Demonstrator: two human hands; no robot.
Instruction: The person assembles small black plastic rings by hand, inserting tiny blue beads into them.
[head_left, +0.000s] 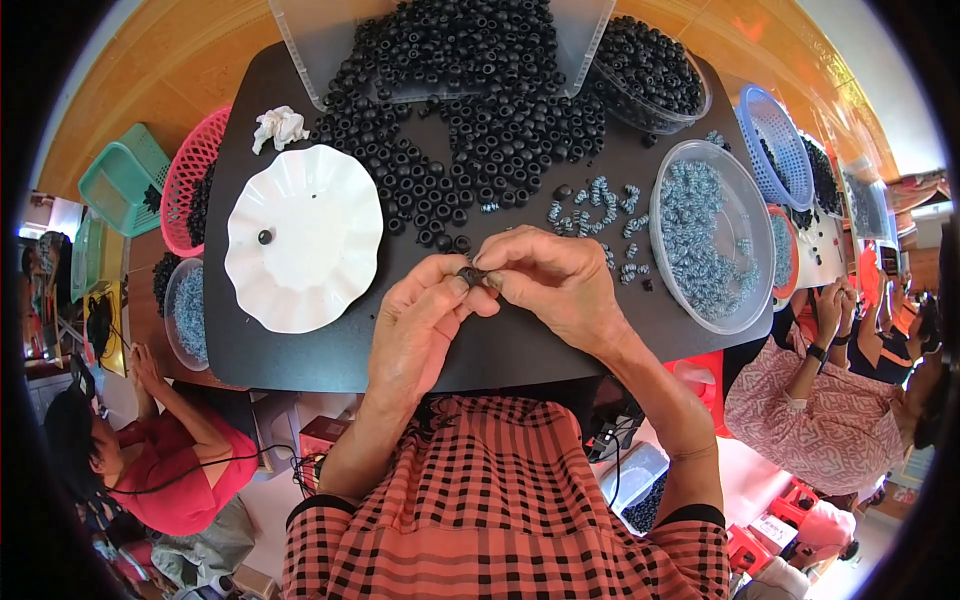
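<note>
My left hand (425, 315) and my right hand (558, 288) meet over the near middle of the dark table. Their fingertips pinch a small round black piece (470, 274) between them; fingers partly cover it. Just beyond lies a spread of black, ring-like round pieces with holes (430, 185), spilling from a clear plastic bin (299, 55). To the left, a white scalloped plate (300, 300) carries one black piece (265, 237). Small blue-grey coiled pieces (601, 192) lie loose right of the pile. More fill a clear oval tub (660, 240) beside my right hand.
A clear bowl of black pieces (650, 122) stands at the far right, and crumpled white tissue (280, 128) at the far left. Pink (176, 190) and blue (748, 120) baskets flank the table. Other people sit left (190, 460) and right (800, 410).
</note>
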